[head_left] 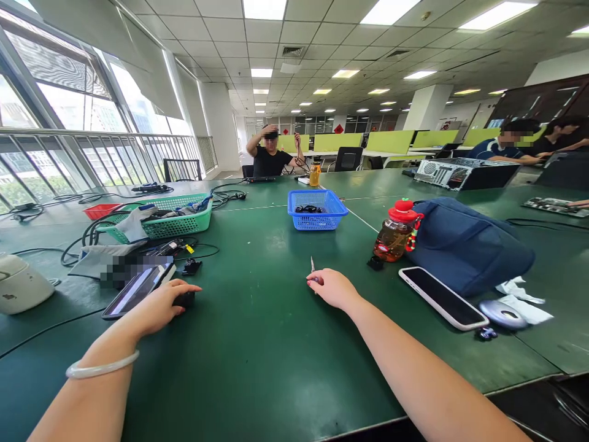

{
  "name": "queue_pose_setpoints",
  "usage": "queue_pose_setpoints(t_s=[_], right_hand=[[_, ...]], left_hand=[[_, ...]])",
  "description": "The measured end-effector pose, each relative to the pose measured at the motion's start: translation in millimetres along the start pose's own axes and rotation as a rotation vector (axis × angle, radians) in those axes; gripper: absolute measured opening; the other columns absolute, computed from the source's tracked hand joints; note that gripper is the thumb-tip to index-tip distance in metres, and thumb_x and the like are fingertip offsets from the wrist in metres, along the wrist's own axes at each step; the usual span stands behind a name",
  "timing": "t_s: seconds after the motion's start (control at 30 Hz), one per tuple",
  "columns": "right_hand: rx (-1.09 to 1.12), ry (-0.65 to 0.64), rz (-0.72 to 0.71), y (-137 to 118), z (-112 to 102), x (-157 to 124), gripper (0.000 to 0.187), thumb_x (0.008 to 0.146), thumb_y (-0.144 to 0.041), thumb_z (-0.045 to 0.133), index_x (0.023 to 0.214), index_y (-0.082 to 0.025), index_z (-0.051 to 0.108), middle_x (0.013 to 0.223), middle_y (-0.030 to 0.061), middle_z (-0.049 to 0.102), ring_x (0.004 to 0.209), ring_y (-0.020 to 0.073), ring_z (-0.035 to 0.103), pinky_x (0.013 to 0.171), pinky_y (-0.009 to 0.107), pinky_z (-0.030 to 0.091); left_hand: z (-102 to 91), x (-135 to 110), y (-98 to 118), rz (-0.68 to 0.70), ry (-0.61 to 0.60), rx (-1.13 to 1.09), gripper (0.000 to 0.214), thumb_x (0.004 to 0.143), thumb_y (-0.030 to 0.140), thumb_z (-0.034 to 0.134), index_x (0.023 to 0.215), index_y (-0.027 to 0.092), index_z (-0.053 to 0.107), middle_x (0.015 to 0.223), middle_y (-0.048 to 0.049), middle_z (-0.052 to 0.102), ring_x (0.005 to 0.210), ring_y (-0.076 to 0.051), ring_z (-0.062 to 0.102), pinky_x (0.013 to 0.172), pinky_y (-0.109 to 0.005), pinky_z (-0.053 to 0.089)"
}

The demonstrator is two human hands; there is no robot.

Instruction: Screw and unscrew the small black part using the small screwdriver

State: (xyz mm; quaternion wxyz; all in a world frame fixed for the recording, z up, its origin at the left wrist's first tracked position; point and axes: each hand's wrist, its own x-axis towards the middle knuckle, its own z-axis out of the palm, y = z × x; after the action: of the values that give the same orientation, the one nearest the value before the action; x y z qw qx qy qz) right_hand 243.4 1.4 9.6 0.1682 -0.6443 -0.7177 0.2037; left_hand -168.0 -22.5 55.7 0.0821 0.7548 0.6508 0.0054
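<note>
My left hand (pixel 161 307), with a pale bangle on its wrist, is closed around a small black object (pixel 185 299) at the table surface. Its kind is mostly hidden by my fingers. Close beside that hand lies a tablet-like device (pixel 138 287) with a lit screen. Nearer the middle, my right hand (pixel 335 288) pinches a slim pointed tool (pixel 312 264), its silvery tip pointing away from me. The handle end is covered by my fingers, so I cannot tell its exact kind. Beyond it stands a blue plastic basket (pixel 317 222) with black cable inside.
Left on the green table (pixel 257 344) are a green basket (pixel 184 226), cables and a white rounded object (pixel 21 285). To the right are a red-lidded bottle (pixel 391 236), a navy bag (pixel 464 239) and a phone (pixel 442 298). A person (pixel 271 161) sits opposite; others are at right.
</note>
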Motion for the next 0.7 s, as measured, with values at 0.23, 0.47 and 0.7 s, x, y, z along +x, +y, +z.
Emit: queue_pose_setpoints(t_s=[0.23,0.47,0.7], right_hand=[[-0.020,0.009,-0.011,1,1,1,0.028,0.091,-0.038,0.053,0.109,-0.028,0.073,0.102,0.0035,0.068,0.087,0.0168,0.062,0.067,0.025,0.040],[-0.026,0.006,0.000,-2,-1,-1,0.028,0.092,-0.036,0.053,0.110,-0.028,0.073,0.103,0.0041,0.067,0.087,0.0168,0.062,0.067,0.025,0.040],[0.003,-0.006,0.004,0,-1,-1,0.028,0.092,-0.037,0.052,0.110,-0.028,0.072,0.104,0.0033,0.067,0.087,0.0165,0.063,0.068,0.025,0.042]], left_hand=[[10.4,12,-12,-0.166,0.192,0.103,0.062,0.086,0.031,0.043,0.146,0.016,0.045,0.142,-0.0182,0.051,0.127,-0.031,0.053,0.107,-0.043,0.039],[15.7,15,-16,-0.169,0.238,0.107,0.059,0.085,0.031,0.044,0.142,0.016,0.050,0.142,-0.0168,0.052,0.129,-0.030,0.051,0.109,-0.043,0.037],[17.4,17,-25,-0.122,0.236,0.103,0.061,0.082,0.036,0.047,0.138,0.015,0.055,0.135,-0.0183,0.057,0.119,-0.033,0.058,0.105,-0.046,0.041]])
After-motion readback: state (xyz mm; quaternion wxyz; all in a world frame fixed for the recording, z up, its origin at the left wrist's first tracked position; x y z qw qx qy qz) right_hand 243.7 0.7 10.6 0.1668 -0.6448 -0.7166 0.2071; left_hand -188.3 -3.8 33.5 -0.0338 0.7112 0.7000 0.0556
